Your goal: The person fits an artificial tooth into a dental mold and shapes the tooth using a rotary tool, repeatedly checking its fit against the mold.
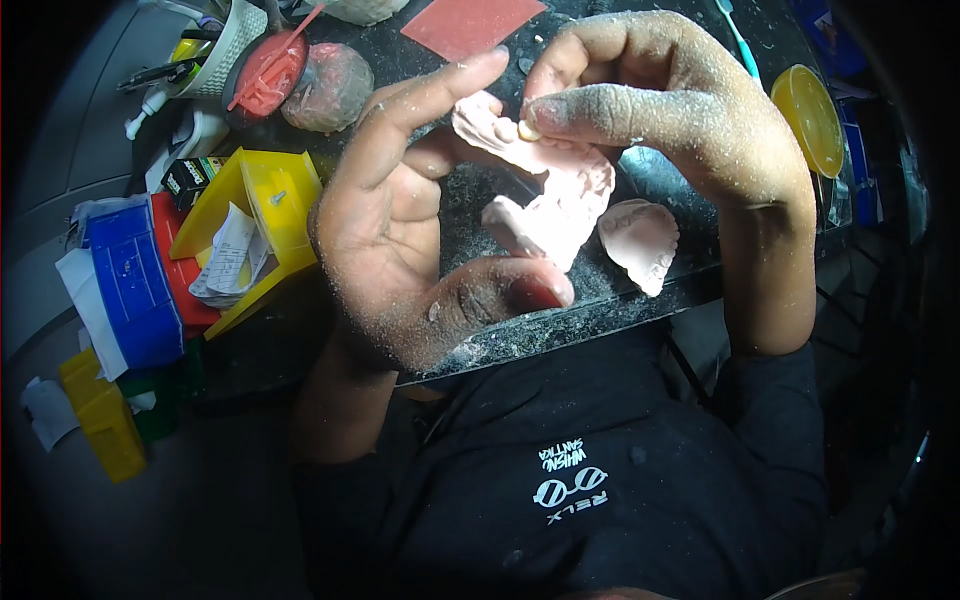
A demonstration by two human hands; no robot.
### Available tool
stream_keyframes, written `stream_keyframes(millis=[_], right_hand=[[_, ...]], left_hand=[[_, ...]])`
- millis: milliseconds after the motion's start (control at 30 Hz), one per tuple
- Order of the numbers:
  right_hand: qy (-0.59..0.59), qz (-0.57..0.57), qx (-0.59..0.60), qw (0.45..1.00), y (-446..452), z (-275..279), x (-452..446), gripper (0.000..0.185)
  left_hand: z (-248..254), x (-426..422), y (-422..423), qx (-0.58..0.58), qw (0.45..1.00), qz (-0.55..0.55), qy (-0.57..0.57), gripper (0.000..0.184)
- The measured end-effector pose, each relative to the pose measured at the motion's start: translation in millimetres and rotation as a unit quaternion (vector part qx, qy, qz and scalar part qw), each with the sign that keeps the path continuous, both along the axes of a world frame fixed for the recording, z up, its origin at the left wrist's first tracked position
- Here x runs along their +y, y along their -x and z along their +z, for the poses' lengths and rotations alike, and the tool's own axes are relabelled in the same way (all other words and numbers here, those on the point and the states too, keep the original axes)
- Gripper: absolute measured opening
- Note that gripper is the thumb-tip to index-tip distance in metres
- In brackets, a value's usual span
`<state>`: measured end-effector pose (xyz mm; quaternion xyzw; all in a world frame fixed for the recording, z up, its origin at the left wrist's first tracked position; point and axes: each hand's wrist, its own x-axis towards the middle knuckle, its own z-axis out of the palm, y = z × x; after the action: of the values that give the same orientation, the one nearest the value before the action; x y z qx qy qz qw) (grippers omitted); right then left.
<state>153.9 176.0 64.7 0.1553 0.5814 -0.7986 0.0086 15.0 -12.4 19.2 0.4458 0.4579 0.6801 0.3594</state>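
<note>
My left hand is curled around a pink dental cast with a row of moulded teeth, holding it between thumb and fingers above the table edge. Powder coats the skin of both hands. My right hand is at the cast's upper side, thumb and forefinger pinching a small yellowish-white false tooth against the tooth row. Strong light washes out the middle of the cast. A second pink dental cast lies on the dark tabletop, below my right hand.
Behind my hands lie a red wax sheet, a dark bowl of red strips and a rounded plaster lump. Yellow and blue bins stand left, near a white basket. A yellow dish and toothbrush are right.
</note>
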Motion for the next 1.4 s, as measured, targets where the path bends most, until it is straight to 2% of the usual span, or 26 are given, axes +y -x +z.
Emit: stream_keyframes(millis=[300, 500, 600, 800, 1000, 1100, 1200, 1300, 1400], right_hand=[[0.014, 0.026, 0.017, 0.999, -1.0, -2.3, 4.4, 0.019], [-0.041, 0.017, 0.031, 0.999, -0.1, -10.9, 3.4, 0.017], [-0.059, 0.01, 0.01, 0.998, -0.4, 1.7, 1.9, 0.016], [0.027, 0.01, 0.032, 0.999, -1.2, -2.8, -0.2, 0.017], [0.012, 0.007, 0.024, 1.0, -0.5, -1.2, 0.6, 0.019], [0.026, 0.03, 0.047, 0.998, -0.9, -16.0, 4.5, 0.02], [0.037, 0.01, 0.158, 0.987, -1.2, -23.4, 1.3, 0.02], [-0.006, 0.029, 0.054, 0.998, -0.7, -5.9, 2.6, 0.019], [-0.025, -0.006, 0.058, 0.998, -1.1, -8.3, 2.3, 0.018]], left_hand=[[-1.3, 1.2, 0.3, 0.006, 1.0, -0.004, -0.005, 0.115], [-1.9, 0.5, 1.5, 0.023, 1.0, 0.001, 0.004, 0.118], [-2.3, 0.9, 0.4, 0.021, 1.0, 0.003, -0.003, 0.119], [-0.7, 1.1, 0.0, 0.02, 1.0, 0.007, 0.003, 0.119], [-0.6, 1.4, -0.6, 0.016, 1.0, 0.007, 0.008, 0.119], [-0.6, 2.1, -0.6, 0.017, 1.0, 0.011, 0.006, 0.12], [-2.2, 3.0, 0.8, 0.021, 1.0, 0.005, -0.006, 0.118], [-3.1, 4.5, 1.6, 0.014, 1.0, -0.005, -0.022, 0.115], [-4.5, 3.4, 3.8, 0.006, 0.999, -0.022, -0.036, 0.108]])
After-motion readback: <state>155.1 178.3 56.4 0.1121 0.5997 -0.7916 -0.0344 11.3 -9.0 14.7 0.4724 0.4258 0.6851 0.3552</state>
